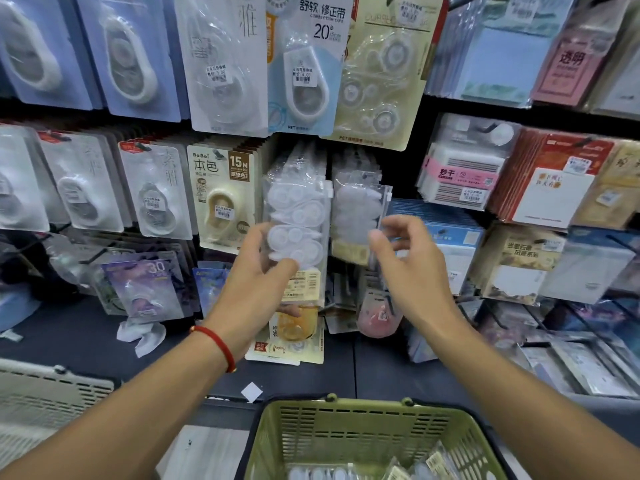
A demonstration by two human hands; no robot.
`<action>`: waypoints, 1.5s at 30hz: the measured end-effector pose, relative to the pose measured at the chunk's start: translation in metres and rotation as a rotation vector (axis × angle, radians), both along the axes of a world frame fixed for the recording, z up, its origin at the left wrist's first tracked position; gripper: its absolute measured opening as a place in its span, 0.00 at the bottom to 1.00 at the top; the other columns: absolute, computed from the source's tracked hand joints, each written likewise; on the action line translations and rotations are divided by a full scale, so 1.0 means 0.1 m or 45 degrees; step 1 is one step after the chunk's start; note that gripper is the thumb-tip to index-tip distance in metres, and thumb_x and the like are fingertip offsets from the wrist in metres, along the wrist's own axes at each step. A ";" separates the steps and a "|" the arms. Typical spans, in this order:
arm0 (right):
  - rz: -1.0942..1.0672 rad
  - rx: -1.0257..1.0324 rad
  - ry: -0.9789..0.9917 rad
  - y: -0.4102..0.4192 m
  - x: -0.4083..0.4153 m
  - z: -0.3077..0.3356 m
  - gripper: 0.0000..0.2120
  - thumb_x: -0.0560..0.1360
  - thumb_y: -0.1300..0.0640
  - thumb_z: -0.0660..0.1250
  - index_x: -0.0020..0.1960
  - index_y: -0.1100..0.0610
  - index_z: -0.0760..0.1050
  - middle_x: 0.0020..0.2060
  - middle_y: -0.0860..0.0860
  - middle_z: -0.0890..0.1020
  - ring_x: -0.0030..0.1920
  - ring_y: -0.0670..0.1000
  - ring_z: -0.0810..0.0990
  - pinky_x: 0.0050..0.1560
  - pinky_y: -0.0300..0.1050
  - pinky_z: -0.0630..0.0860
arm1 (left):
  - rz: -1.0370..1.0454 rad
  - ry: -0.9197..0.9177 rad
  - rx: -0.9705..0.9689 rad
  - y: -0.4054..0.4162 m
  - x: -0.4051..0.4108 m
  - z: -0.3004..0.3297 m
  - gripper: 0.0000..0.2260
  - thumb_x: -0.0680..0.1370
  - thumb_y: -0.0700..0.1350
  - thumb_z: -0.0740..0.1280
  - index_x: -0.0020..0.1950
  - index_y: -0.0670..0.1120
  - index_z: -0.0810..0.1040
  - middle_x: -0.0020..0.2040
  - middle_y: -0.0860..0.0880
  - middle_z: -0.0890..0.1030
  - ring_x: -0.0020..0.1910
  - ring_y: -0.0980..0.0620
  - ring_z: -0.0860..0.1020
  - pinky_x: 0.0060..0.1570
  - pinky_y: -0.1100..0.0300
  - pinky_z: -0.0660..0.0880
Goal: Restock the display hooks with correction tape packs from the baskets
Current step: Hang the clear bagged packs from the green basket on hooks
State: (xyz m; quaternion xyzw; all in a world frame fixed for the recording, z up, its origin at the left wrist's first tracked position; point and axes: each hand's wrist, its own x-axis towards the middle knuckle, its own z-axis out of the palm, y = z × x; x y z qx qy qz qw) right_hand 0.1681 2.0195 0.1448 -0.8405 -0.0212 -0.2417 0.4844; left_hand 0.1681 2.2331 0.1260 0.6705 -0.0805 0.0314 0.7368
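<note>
Left grip (258,271) grasps a clear correction tape pack (298,230) hanging mid-display; right grip (405,261), at its 3 o'clock, pinches a neighbouring clear pack (360,216). At 6 o'clock a green basket (363,431) holds more packs (408,471); grey basket (45,393) at 8 o'clock.

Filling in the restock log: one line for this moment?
left hand: holds clear pack at hooks | right hand: pinches neighbouring pack | green basket: packs remain
</note>
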 end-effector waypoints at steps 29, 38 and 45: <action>-0.076 -0.763 -0.247 -0.09 0.05 -0.18 0.21 0.83 0.55 0.67 0.74 0.58 0.73 0.69 0.53 0.75 0.70 0.54 0.73 0.71 0.51 0.69 | 0.024 -0.489 1.116 -0.03 0.08 -0.11 0.28 0.79 0.39 0.69 0.78 0.52 0.70 0.78 0.52 0.71 0.78 0.52 0.66 0.77 0.60 0.60; -0.055 -1.057 0.026 0.33 0.82 -0.27 0.38 0.79 0.63 0.65 0.84 0.59 0.53 0.85 0.56 0.43 0.85 0.56 0.42 0.83 0.53 0.55 | 0.194 -0.663 1.301 -0.03 0.43 -0.19 0.33 0.76 0.36 0.68 0.80 0.53 0.67 0.86 0.52 0.50 0.85 0.51 0.46 0.77 0.57 0.54; -0.203 -1.117 0.190 0.39 1.39 -0.28 0.42 0.75 0.63 0.68 0.84 0.59 0.53 0.85 0.56 0.48 0.84 0.60 0.49 0.81 0.60 0.58 | 0.157 -0.722 1.340 0.02 0.47 -0.27 0.34 0.75 0.34 0.67 0.80 0.51 0.67 0.86 0.52 0.45 0.85 0.51 0.45 0.77 0.60 0.54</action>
